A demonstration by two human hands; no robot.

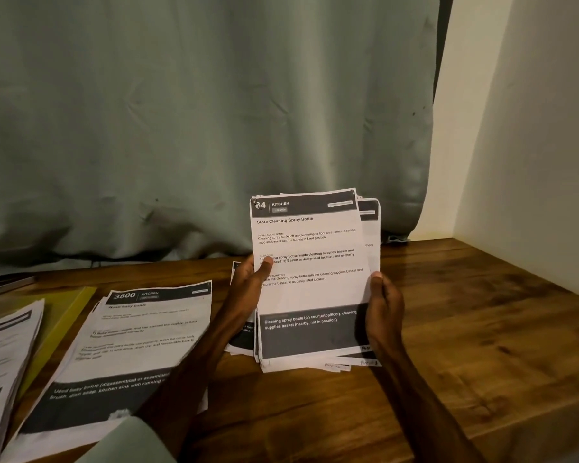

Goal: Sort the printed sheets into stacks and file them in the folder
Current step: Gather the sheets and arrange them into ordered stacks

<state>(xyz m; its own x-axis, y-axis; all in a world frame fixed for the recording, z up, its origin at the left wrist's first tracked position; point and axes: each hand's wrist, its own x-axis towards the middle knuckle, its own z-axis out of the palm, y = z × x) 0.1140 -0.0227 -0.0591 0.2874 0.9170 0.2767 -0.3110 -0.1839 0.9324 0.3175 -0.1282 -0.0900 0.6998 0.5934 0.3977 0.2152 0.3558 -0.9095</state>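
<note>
I hold a bundle of white printed sheets with dark bands (pixel 310 289) upright in the middle of the scene, its lower edge down at the brown wooden table (pixel 482 329). My left hand (pixel 248 289) grips its left edge, thumb curled over the front page. My right hand (pixel 381 315) grips the right edge, thumb on the front, the other fingers hidden behind the paper. The front page reads "KITCHEN" and "Store Cleaning Spray Bottle"; the first digit of its number is hard to make out. The sheets behind fan out to the right, only their edges showing.

Just behind my left wrist a few loose printed sheets (pixel 243 339) lie on the table, mostly hidden. Left of them lies a flat pile of printed sheets (pixel 137 345) headed "3800", its small text too blurred to read, my forearm crossing its near right corner. Further left a yellow-green plastic folder (pixel 64 315) shows beside it, and a thick paper stack (pixel 4 355) is cut off by the left edge. A grey-green curtain (pixel 198 111) hangs at the far side, with a cream wall (pixel 515 128) on the right.
</note>
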